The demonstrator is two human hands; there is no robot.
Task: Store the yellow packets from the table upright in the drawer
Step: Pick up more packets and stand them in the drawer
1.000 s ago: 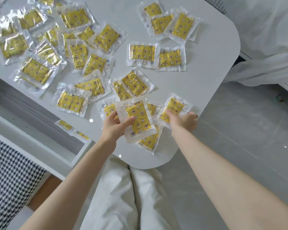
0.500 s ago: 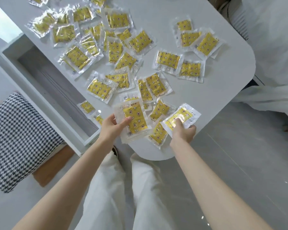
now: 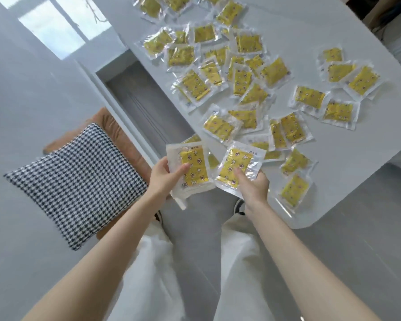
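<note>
White table (image 3: 357,158) spreads from twelve to three o'clock, strewn with yellow packets (image 3: 310,97); open drawer (image 3: 146,105) at eleven. Left hand (image 3: 163,179) grips one packet (image 3: 193,166), right hand (image 3: 254,187) pinches another packet (image 3: 235,166), hands close but apart

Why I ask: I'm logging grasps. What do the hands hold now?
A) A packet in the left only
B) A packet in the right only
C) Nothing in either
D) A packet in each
D: the left hand grips a packet with its thumb across the front, and the right hand grips a second packet.
</note>
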